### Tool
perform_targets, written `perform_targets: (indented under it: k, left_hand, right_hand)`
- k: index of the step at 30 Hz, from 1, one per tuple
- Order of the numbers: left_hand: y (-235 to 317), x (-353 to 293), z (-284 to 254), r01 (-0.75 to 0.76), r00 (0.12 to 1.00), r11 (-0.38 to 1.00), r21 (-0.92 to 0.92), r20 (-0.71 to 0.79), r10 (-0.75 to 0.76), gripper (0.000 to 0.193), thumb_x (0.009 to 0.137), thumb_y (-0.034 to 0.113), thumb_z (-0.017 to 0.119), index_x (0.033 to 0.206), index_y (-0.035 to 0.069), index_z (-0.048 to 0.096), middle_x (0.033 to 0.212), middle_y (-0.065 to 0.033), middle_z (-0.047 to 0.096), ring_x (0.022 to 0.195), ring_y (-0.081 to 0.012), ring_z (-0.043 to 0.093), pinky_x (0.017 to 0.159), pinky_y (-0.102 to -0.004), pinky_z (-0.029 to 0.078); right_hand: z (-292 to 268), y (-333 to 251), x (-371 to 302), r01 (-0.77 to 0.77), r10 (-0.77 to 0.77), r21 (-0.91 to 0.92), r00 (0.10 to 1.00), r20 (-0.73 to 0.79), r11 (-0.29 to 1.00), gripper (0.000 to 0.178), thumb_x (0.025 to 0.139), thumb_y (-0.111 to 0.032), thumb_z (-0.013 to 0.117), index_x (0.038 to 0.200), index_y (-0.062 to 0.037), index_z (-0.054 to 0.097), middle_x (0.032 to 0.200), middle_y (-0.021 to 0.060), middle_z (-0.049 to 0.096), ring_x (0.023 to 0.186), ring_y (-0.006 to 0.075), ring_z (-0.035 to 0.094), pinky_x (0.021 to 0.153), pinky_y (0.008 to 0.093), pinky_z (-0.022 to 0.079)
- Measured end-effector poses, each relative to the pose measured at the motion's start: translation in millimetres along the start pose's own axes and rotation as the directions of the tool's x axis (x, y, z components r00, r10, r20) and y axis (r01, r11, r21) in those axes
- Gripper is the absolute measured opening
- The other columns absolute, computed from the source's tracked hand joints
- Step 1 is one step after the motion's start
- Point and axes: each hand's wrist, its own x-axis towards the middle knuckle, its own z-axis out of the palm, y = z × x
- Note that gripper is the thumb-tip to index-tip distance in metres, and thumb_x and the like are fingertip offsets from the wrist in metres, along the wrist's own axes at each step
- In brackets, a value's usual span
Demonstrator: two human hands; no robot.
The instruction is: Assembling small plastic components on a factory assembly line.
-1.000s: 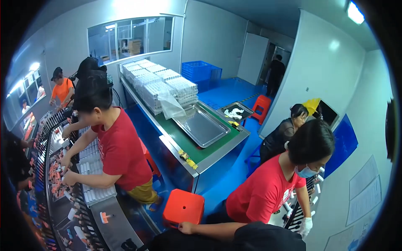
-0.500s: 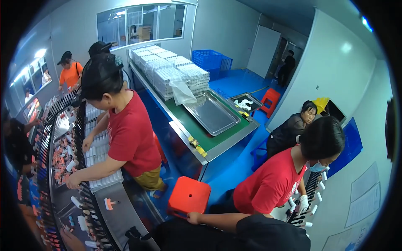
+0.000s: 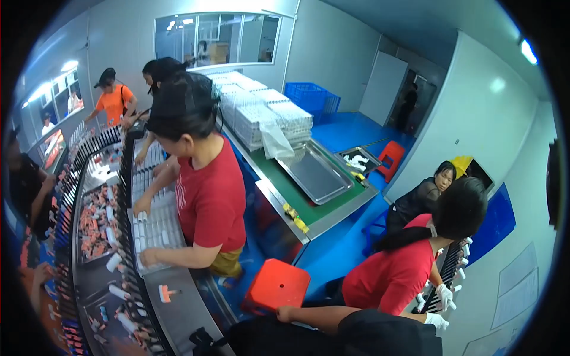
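Note:
My right hand reaches leftward from a black sleeve at the lower edge. Its fingers are curled at the near edge of a red plastic stool, which has a small round hole in its seat. The hand's underside is hidden, but it appears to grip the stool's rim. Black cloth lies just below my forearm. My left hand does not show.
At left, co-workers stand along a curved line with black upright holders and orange-and-white parts. One in a red shirt handles a white tray. A green-topped table bears stacked trays and a metal tray. At right, a gloved person works at a rack.
The whole view has shifted, so most things appear farther right and lower. My right hand remains at the stool's edge. The right-hand co-worker has turned away, and both gloves now show.

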Motion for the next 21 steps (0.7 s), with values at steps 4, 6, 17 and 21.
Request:
perform_targets:
  k: [4,6,17,21]
  left_hand:
    - [37,-2,-60,-0.279,0.96,0.835,0.474,0.127,0.249,0.054,0.104,0.038,0.05,0.131,-0.008,0.055,0.129,-0.0259,0.058,0.102,-0.0465,0.061,0.082,-0.0499,0.055]
    - [79,26,-85,0.268,0.924,0.947,0.176,0.232,-0.304,0.054,0.104,0.043,0.048,0.117,-0.009,0.058,0.12,-0.0307,0.06,0.098,-0.0515,0.06,0.084,-0.0537,0.052]
    - [-7,15,-7,0.182,0.912,0.976,0.124,0.35,-0.214,0.039,0.103,0.021,0.054,0.13,-0.006,0.057,0.128,-0.0252,0.06,0.12,-0.0429,0.056,0.107,-0.0497,0.043]
    - [38,-22,-18,0.117,0.635,0.939,0.323,0.703,-0.321,0.048,0.092,0.029,0.062,0.129,-0.002,0.059,0.128,-0.0276,0.062,0.125,-0.0442,0.054,0.105,-0.0507,0.043]
  right_hand:
    - [5,-21,-2,0.12,-0.12,-0.005,0.992,-0.036,0.993,0.031,0.087,-0.023,0.055,0.106,-0.0088,0.074,0.11,0.0208,0.072,0.105,0.0371,0.068,0.089,0.0481,0.054]
    - [8,-21,-3,0.119,-0.119,-0.005,0.991,-0.054,0.993,0.031,0.086,-0.023,0.055,0.106,-0.0087,0.074,0.11,0.0207,0.072,0.105,0.0367,0.068,0.09,0.0478,0.054]
    - [14,0,1,0.051,-0.05,-0.047,0.999,0.014,0.998,0.035,0.088,-0.028,0.057,0.113,-0.0107,0.074,0.113,0.0197,0.072,0.109,0.0356,0.068,0.094,0.0464,0.053]
    - [-7,2,-7,0.058,-0.057,-0.135,0.998,0.007,0.989,0.039,0.094,-0.037,0.057,0.115,-0.0078,0.073,0.114,0.0198,0.072,0.108,0.0339,0.069,0.093,0.0461,0.054]
